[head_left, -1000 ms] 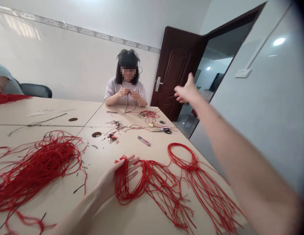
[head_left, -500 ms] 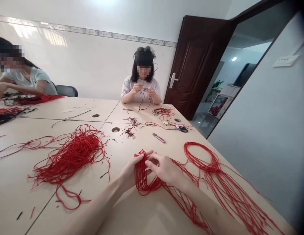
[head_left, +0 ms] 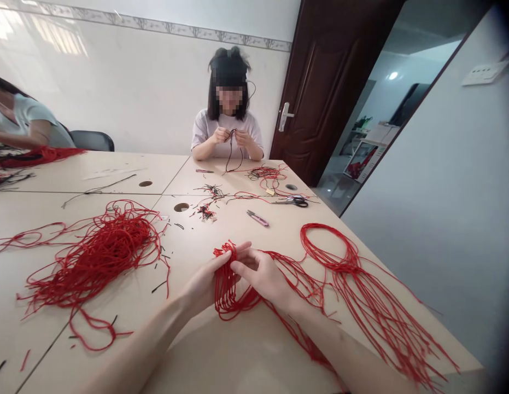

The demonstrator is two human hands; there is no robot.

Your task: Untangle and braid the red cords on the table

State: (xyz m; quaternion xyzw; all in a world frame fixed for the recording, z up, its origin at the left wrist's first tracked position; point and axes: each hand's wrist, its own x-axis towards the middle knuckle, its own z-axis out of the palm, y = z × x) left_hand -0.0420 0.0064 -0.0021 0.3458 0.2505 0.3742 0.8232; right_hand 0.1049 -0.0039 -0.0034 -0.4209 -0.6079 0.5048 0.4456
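Observation:
My left hand [head_left: 203, 282] is closed on a bundle of looped red cords [head_left: 226, 287], its thumb pressing them near their knotted upper ends. The loops hang below the fingers and trail right, beneath my right forearm. My right hand [head_left: 269, 278] is closed at the same bundle, thumb tip against the cords; its other fingertips are partly hidden behind them. Beyond the hands lies a pair of pink thread snips [head_left: 258, 218]. A coiled hank of red cord [head_left: 350, 265], with long loose ends, rests right of my right hand.
A large tangled heap of red cord [head_left: 100, 257] covers the table's left side. Black-handled scissors [head_left: 295, 202] and black and red offcuts [head_left: 207, 210] lie farther back. A co-worker [head_left: 227, 128] opposite handles dark cord; another person [head_left: 27, 123] sits at far left.
The view has tipped down and shifted right, so things appear farther left. Both hands stay on the red cords, with the right thumb slightly shifted. The co-worker opposite has brought both hands closer together.

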